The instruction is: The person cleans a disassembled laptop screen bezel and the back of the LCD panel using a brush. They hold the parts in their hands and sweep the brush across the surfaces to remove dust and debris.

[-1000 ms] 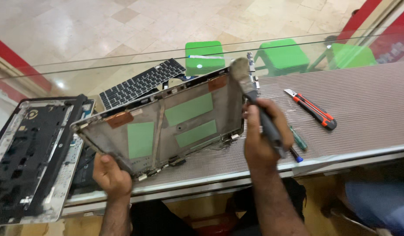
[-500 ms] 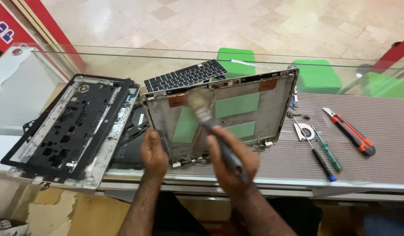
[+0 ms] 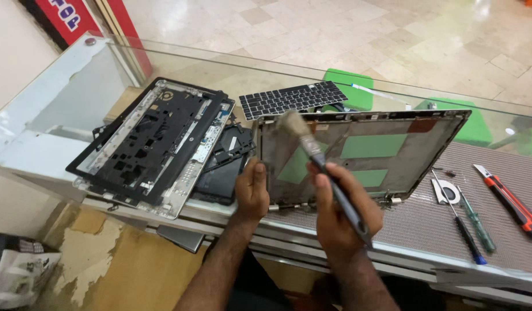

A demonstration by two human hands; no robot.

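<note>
At the centre of the frame a person props up a laptop lid shell [image 3: 387, 152], its hollow inner side facing them, grey with green patches and a brown strip at the top right corner. The left hand [image 3: 251, 193] grips the shell's lower left corner, fingers wrapped round the edge, thumb side toward the viewer. The right hand [image 3: 341, 216] is closed around the dark handle of a paintbrush [image 3: 320, 161], the fingers curled tight on it; the handle runs down past the wrist toward the lower right, and the pale bristles touch the shell's upper left corner.

The shell's bottom edge rests on the table [image 3: 427, 230], a ribbed grey mat over a glass counter. In the left half of the frame lies a laptop palmrest frame [image 3: 153, 144], black inside with a silver rim, on top of other dark laptop parts. Behind the shell, at upper centre, a loose keyboard [image 3: 294, 98] lies tilted. At the right, on the mat, are a small fan part [image 3: 447, 191], two screwdrivers [image 3: 473, 222] side by side, one green-handled and one with a blue tip, and a red and black utility knife [image 3: 510, 201] near the right edge. Green stools [image 3: 352, 86] show through the glass beyond.
</note>
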